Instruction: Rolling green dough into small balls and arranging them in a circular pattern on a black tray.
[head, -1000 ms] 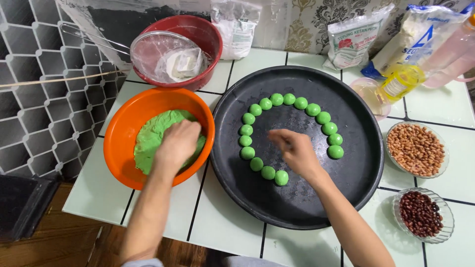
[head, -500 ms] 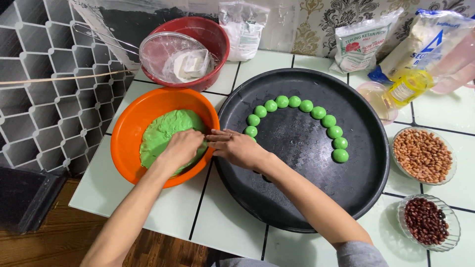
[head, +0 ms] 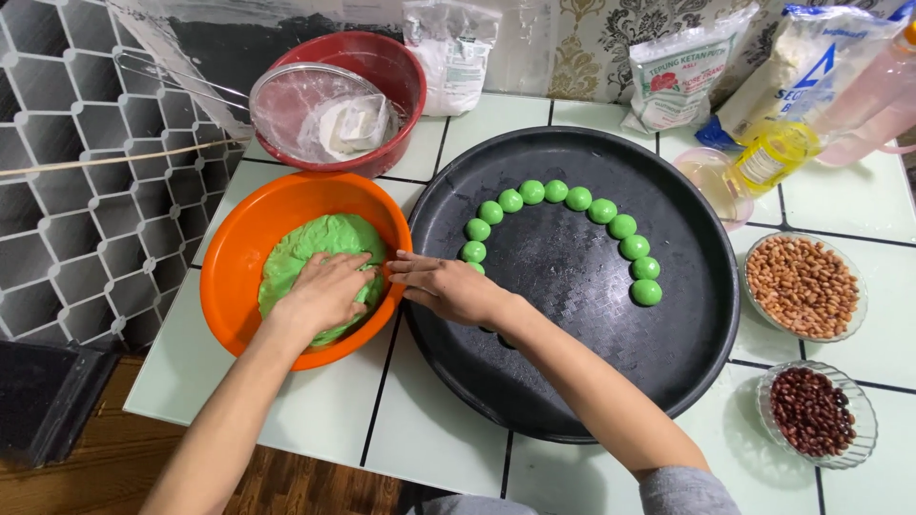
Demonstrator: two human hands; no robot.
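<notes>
An orange bowl [head: 244, 248] at the left holds a mass of green dough [head: 315, 243]. My left hand [head: 320, 296] presses down into the dough with the fingers curled into it. My right hand [head: 448, 286] reaches across the rim of the round black tray [head: 572, 362], its fingertips touching the dough at the bowl's right edge. Several small green dough balls [head: 577, 198] lie in an arc on the tray; my right forearm hides the lower left ones.
A red bowl [head: 391, 72] with a plastic-covered sieve stands behind the orange one. White bags [head: 682, 72], a yellow oil bottle [head: 773, 157], a dish of peanuts [head: 801, 286] and a dish of red beans [head: 811, 412] are at the right. The white tiled table ends at the left and front.
My right hand has left the tray's dough balls and moved left to the orange bowl, where it now meets the dough. My left hand has stayed in the dough.
</notes>
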